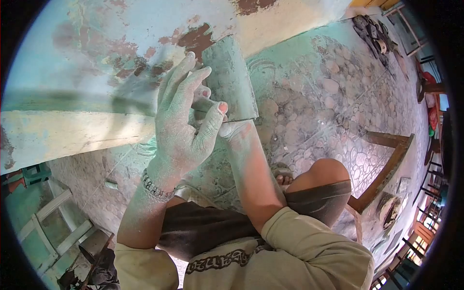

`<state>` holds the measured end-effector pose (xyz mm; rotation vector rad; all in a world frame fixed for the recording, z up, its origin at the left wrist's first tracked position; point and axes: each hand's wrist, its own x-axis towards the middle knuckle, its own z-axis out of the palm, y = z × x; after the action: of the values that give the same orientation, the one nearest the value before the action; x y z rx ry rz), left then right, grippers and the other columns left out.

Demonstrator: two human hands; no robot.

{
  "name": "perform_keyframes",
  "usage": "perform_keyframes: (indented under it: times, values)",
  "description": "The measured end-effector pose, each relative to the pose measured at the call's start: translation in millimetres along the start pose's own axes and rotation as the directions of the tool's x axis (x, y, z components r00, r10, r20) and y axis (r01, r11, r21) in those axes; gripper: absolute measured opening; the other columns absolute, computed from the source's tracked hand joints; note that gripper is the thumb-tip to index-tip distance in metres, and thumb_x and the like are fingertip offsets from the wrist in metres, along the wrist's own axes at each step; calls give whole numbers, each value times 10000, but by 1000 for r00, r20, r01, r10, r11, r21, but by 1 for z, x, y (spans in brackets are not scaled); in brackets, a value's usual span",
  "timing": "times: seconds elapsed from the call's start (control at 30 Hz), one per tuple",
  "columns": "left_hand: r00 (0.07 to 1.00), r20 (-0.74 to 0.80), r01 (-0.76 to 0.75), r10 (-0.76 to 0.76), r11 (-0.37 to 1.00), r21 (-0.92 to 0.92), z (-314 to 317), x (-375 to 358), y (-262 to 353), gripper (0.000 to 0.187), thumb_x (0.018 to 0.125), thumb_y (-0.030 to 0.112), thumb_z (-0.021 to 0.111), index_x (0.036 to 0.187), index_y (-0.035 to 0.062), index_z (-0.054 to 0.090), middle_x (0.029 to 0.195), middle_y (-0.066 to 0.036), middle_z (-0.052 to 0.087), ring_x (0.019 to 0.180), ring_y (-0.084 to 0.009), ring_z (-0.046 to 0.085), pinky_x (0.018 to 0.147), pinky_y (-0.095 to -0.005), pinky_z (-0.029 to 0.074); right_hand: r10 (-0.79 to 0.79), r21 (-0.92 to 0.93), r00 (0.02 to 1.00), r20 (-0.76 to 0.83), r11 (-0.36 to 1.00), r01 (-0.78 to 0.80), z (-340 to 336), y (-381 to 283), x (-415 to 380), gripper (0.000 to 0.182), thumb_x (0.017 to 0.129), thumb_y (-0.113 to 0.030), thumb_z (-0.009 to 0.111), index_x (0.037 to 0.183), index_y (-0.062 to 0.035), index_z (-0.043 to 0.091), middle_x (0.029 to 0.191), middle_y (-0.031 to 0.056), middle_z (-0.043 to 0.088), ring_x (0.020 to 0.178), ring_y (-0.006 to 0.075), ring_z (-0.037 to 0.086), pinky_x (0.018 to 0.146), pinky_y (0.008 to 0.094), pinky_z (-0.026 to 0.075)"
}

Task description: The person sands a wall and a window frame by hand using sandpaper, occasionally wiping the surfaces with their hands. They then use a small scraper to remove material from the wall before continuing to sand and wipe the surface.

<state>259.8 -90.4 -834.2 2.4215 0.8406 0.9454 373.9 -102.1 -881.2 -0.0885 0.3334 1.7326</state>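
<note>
My left hand (181,116), coated in pale dust and with a beaded bracelet (157,188) at its wrist, is open, its fingers stretched toward the painted wall (121,34). Beside its fingertips is a flat, rectangular grey-green plate (229,79), dusty and thin-edged. My right hand (205,96) grips this plate; its wrist comes in at the lower edge, and most of the hand is hidden behind the plate and my left hand. In this view the plate overlaps the wall's lower part, where blue-white paint is worn through to brown patches.
Dusty pebble-patterned floor (309,101) stretches out to the right of the wall. Near my bent knee stands a wooden-framed piece of furniture (386,179). Sandals (374,36) lie at the upper right. A pale wooden frame (53,222) and a dark bag (101,266) are at lower left.
</note>
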Motion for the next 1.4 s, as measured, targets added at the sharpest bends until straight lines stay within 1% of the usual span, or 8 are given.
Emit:
perform_keyframes:
  times: [0.13,0.47,0.5,0.57,0.8,0.9,1.2,1.4]
  values:
    - [991,42,-131,125,968,214,-5,-1,3,579,911,322,599,1332,-55,476,1369,-250,474,1296,-375,435,1065,-448,349,-85,-178,986,-141,982,59,1,8,-5,340,1003,-385,433,1013,-69,561,741,68,538,446,129,472,363,209,376]
    - [840,57,530,-539,794,-297,3,-12,-15,571,865,96,595,1389,-22,402,1240,-279,554,1116,-413,578,933,-417,474,-454,-750,888,-71,611,252,-17,20,34,232,997,-290,531,1007,-60,562,718,6,544,507,90,492,454,192,394]
    - [896,-152,378,-418,895,-237,7,-12,-30,473,838,72,620,1291,-2,507,1028,-231,650,903,-373,655,803,-413,514,-442,-756,893,-80,612,235,-21,16,33,222,997,-280,541,1006,-59,562,716,-1,545,513,86,494,463,190,396]
    - [857,-141,472,-496,865,-172,1,-12,-33,418,814,58,644,1219,2,558,942,-203,667,839,-358,662,754,-392,519,-298,-731,954,-35,659,178,-31,6,29,201,980,-208,586,1074,-31,564,858,22,615,665,92,586,598,213,471]
    - [740,-136,560,-659,715,-418,-4,-7,-47,257,795,-13,661,1042,-5,591,857,-108,663,779,-199,651,706,-311,500,-425,-849,904,37,464,253,-26,11,28,243,944,-116,637,1134,-11,527,1005,62,618,873,114,601,747,261,495]
    - [800,-333,450,-499,866,-218,-4,-4,-41,164,804,-37,653,948,-3,581,819,-113,664,739,-191,653,671,-302,503,-622,-788,721,306,260,558,-21,24,27,304,914,-74,671,1156,-21,495,1047,69,606,918,117,588,788,265,491]
    - [870,-136,408,-474,846,-343,-12,-8,-25,267,835,77,644,1080,-1,574,946,-170,654,845,-308,661,737,-385,520,-439,-799,844,309,361,481,4,28,26,317,905,-57,678,1165,-12,502,1017,64,623,911,117,590,790,242,483]
    - [885,-193,357,-423,884,-302,-23,-31,-53,443,767,52,676,1194,-12,575,1083,-130,634,946,-202,643,785,-312,529,-502,-827,819,278,307,470,1,48,47,300,944,-152,641,1183,26,604,976,43,648,828,77,599,701,220,496]
